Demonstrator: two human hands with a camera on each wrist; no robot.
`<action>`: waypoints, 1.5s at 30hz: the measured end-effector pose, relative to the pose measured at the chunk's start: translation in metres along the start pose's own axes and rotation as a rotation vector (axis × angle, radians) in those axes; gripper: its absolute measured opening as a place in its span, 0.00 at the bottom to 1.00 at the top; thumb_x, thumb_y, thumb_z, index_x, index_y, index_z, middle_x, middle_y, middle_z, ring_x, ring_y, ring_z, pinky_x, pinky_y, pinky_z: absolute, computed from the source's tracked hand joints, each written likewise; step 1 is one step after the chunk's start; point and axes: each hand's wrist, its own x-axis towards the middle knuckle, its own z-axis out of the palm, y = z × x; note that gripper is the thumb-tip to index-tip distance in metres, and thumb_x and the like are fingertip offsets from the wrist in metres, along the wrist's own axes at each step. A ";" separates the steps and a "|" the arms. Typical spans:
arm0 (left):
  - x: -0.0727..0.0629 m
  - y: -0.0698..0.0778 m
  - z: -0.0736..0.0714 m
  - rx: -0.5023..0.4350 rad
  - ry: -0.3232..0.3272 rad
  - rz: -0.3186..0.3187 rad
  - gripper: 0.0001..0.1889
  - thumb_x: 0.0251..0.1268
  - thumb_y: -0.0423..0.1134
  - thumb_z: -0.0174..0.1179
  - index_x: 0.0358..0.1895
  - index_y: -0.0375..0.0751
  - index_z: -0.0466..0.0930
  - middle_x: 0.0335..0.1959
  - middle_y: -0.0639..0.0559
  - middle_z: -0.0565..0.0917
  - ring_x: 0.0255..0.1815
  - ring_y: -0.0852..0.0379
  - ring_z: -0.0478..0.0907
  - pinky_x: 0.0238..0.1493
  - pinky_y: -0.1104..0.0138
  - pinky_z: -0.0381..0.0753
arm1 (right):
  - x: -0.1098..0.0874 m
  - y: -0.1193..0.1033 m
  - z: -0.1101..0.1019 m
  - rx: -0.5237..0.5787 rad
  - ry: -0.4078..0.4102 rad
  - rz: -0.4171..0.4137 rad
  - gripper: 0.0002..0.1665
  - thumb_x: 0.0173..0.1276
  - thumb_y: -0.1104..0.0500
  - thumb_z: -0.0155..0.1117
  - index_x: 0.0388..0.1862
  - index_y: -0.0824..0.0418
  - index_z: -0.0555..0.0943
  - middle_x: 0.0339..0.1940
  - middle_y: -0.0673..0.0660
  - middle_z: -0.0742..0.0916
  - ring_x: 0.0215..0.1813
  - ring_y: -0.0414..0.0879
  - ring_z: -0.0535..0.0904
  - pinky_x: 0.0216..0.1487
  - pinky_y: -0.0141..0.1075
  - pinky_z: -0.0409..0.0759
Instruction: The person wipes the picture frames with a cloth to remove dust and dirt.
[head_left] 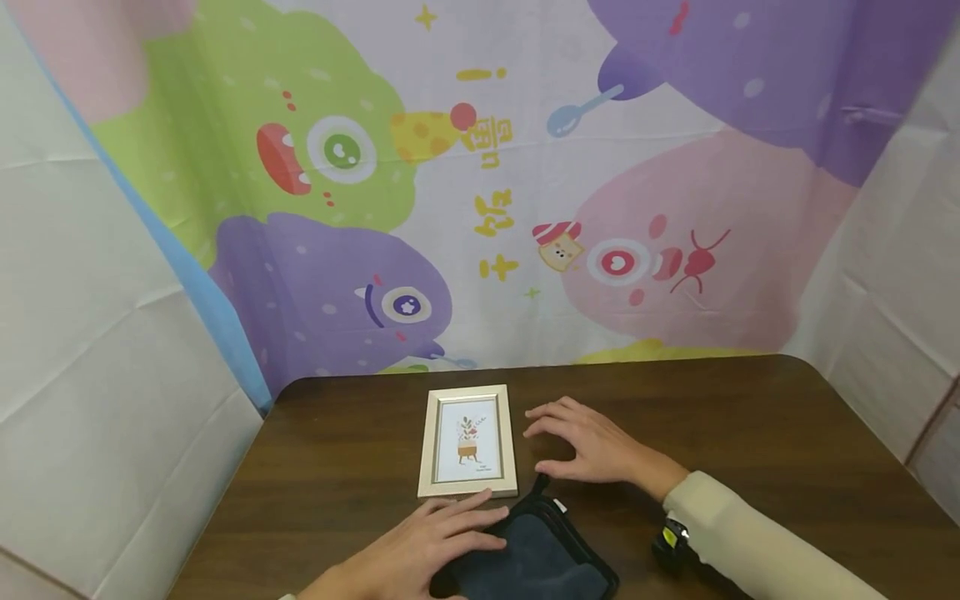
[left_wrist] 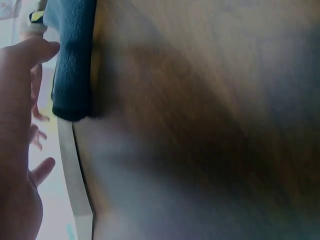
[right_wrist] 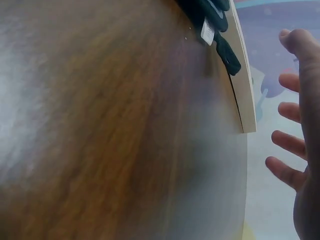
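Observation:
A folded dark blue cloth lies at the front of the table, with a black edge, a hanging loop and a small white tag. My left hand is over its left side, fingers spread toward the picture frame. In the left wrist view the thumb comes right up to the rolled side of the cloth. Beyond the loop, my right hand hovers with fingers apart and nothing held; the right wrist view shows a gap between it and the loop. The cream frame lies flat, holding a potted-plant print.
The dark wooden table has rounded far corners. Behind it hangs a curtain with cartoon monsters, and white sheeting closes in both sides. A black band with a yellow-green patch sits at the right sleeve.

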 end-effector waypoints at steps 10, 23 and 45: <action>0.020 0.013 0.003 0.008 -0.189 0.092 0.34 0.85 0.61 0.60 0.86 0.55 0.69 0.92 0.49 0.68 0.92 0.43 0.67 0.80 0.57 0.80 | 0.013 0.003 0.003 0.097 -0.110 0.052 0.34 0.71 0.37 0.81 0.72 0.47 0.86 0.86 0.60 0.78 0.80 0.61 0.75 0.74 0.69 0.81; 0.026 0.020 0.015 0.012 -0.206 0.167 0.30 0.92 0.55 0.52 0.88 0.55 0.67 0.91 0.51 0.69 0.91 0.50 0.69 0.76 0.68 0.79 | 0.029 0.011 0.022 0.201 -0.233 0.172 0.41 0.72 0.33 0.78 0.79 0.44 0.80 0.94 0.58 0.68 0.92 0.73 0.58 0.83 0.81 0.64; 0.040 0.021 0.011 -0.063 -0.283 0.176 0.26 0.92 0.51 0.54 0.83 0.51 0.76 0.88 0.47 0.74 0.88 0.46 0.74 0.73 0.74 0.83 | 0.034 0.019 0.034 0.318 -0.221 0.234 0.34 0.75 0.38 0.78 0.74 0.46 0.80 0.94 0.59 0.67 0.92 0.67 0.60 0.86 0.79 0.57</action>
